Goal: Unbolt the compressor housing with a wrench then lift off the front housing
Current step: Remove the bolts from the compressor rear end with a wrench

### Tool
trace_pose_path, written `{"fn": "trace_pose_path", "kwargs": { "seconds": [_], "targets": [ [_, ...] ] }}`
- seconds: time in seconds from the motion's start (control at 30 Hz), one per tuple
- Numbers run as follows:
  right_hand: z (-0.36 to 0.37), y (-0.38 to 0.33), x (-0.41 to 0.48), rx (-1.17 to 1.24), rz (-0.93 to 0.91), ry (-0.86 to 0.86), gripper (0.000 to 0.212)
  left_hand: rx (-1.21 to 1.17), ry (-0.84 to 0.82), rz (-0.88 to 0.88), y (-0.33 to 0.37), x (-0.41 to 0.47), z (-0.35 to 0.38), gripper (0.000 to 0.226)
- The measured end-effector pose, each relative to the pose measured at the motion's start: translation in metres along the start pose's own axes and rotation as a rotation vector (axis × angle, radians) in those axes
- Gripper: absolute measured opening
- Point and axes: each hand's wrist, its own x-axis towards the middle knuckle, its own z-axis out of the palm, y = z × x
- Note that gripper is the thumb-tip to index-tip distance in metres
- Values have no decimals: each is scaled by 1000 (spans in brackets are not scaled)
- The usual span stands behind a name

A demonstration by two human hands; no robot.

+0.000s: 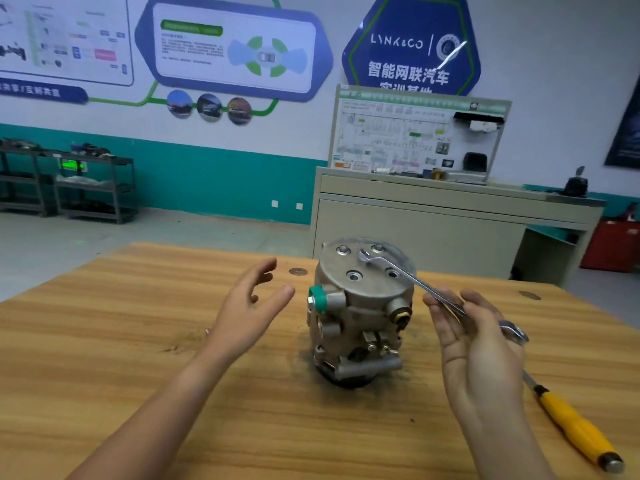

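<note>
A grey metal compressor (360, 317) stands upright on the wooden table (138, 341), its round front housing (363, 271) facing up with bolts on top and a green cap on its left port. A silver combination wrench (412, 282) slants across the housing, its open end near a bolt at the back right. My right hand (478, 348) holds the wrench's handle between the thumb and fingers, palm turned up, to the right of the compressor. My left hand (249, 306) hovers with fingers spread, left of the compressor, touching nothing.
A yellow-handled screwdriver (571, 420) lies on the table at the right, behind my right hand. A beige cabinet (415, 230) with a display board stands past the table's far edge. Metal shelves (69, 185) stand at the far left wall.
</note>
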Motion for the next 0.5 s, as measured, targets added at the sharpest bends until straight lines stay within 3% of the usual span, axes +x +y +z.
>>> {"fn": "trace_pose_path", "kwargs": {
  "seconds": [0.17,0.43,0.5],
  "targets": [
    [16,-8,4,-31,-72,-45,16,-249,-104,2,43,-9,40,61],
    [24,-5,6,-120,-110,-63,16,-272,-3,-8,55,-23,70,45],
    [25,-6,7,-122,-115,-64,16,-263,13,-12,58,-28,77,54]
  ]
}}
